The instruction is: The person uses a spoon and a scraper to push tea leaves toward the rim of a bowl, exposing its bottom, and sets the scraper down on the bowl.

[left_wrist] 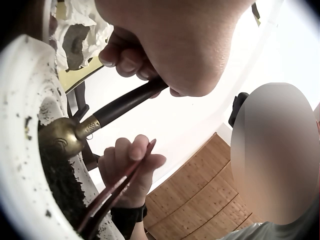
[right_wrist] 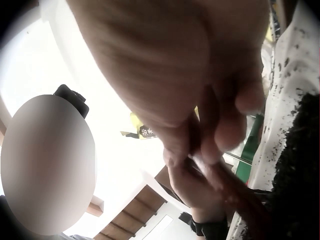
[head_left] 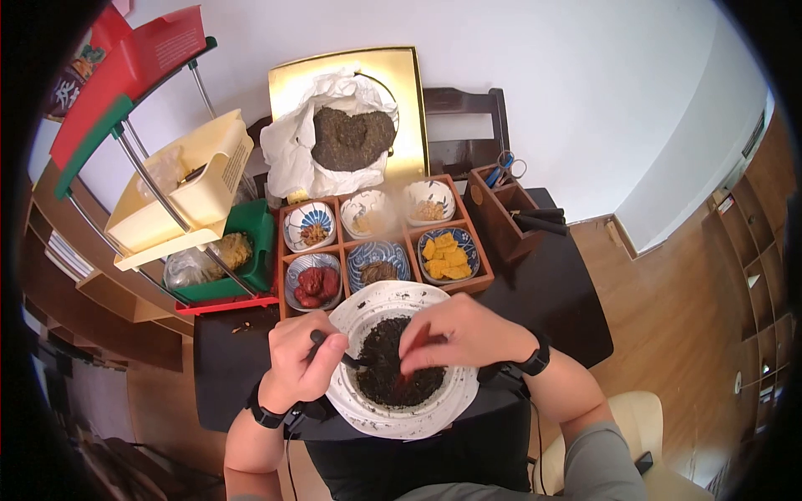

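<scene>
Left hand [head_left: 306, 355] is gripping dark-handled tool [left_wrist: 127, 102], fingers curling round it; left wrist view is showing its brass head [left_wrist: 65, 136] touching dark leaves [head_left: 378, 338] in white bowl [head_left: 405, 427], head view hardly showing it. Right hand [head_left: 469, 331] is pinching reddish two-pronged tool [left_wrist: 117, 191], lower ends vanishing among leaves, blurring in head view. Head view is showing divided wooden tray [head_left: 470, 287], bowl hiding part of its front edge.

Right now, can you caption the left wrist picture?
Brassy tool in left hand, reddish sticks in right hand, dark bits in white bowl.
</scene>
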`<action>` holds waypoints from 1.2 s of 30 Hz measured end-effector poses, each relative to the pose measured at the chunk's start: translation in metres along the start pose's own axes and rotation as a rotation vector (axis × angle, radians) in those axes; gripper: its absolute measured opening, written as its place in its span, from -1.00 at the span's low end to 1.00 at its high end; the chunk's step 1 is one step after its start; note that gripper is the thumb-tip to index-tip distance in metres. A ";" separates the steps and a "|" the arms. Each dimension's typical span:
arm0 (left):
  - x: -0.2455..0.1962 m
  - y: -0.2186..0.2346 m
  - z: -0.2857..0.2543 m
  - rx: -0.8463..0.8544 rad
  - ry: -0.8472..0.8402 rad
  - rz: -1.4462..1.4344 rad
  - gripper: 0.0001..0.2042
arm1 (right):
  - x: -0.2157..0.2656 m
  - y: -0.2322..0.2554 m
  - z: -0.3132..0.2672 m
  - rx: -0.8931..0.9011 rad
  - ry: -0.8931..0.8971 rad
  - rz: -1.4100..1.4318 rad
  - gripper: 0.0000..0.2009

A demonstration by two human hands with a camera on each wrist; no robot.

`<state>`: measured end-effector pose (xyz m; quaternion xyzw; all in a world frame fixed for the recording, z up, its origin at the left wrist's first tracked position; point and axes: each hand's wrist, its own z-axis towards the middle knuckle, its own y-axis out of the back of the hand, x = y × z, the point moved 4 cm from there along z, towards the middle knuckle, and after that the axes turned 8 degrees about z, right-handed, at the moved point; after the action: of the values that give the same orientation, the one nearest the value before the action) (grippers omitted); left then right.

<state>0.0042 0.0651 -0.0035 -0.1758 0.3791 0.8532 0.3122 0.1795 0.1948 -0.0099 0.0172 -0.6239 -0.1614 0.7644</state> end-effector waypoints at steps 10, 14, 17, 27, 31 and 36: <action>0.002 0.003 -0.003 -0.047 -0.001 -0.004 -0.84 | -0.001 -0.004 -0.004 0.046 0.022 0.124 -0.86; 0.001 0.004 -0.002 -0.056 0.025 -0.002 -0.83 | 0.000 -0.009 0.000 0.063 0.152 -0.160 -0.84; 0.001 0.005 -0.003 -0.070 0.047 0.011 -0.81 | 0.001 -0.003 -0.002 -0.056 0.125 -0.175 -0.85; 0.003 0.006 -0.006 -0.112 0.062 -0.011 -0.74 | -0.003 -0.001 -0.002 -0.074 0.128 -0.157 -0.82; 0.003 0.007 -0.006 -0.101 0.109 -0.066 -0.72 | 0.005 0.011 -0.005 -0.166 0.047 -0.137 -0.81; 0.003 0.000 -0.004 -0.042 0.114 -0.122 -0.61 | 0.001 0.008 -0.005 -0.019 0.001 -0.185 -0.79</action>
<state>0.0022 0.0637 -0.0082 -0.2536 0.3668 0.8289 0.3376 0.1864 0.2011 -0.0082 0.0676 -0.6177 -0.2369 0.7468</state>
